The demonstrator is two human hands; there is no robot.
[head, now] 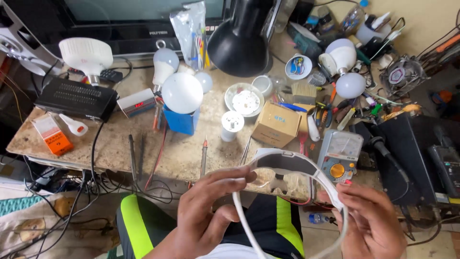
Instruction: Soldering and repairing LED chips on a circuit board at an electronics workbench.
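Observation:
Both my hands hold a flat white bar-shaped device (pixel 287 160) with a white cable (pixel 247 225) trailing down from it, above my lap. My left hand (pixel 208 211) pinches its left end between thumb and fingers. My right hand (pixel 371 220) grips its right end and the cable looping there. Behind the device lies the workbench (pixel 182 153) with a small cardboard box (pixel 277 124) and an analog multimeter (pixel 339 154).
The bench is crowded: a black desk lamp (pixel 239 41), several white bulbs (pixel 182 92), a blue box (pixel 182 122), a black receiver box (pixel 76 98), an orange carton (pixel 52 134), probes and screwdrivers (pixel 204 156), pliers, and black equipment (pixel 412 153) on the right. Cables hang below the front edge.

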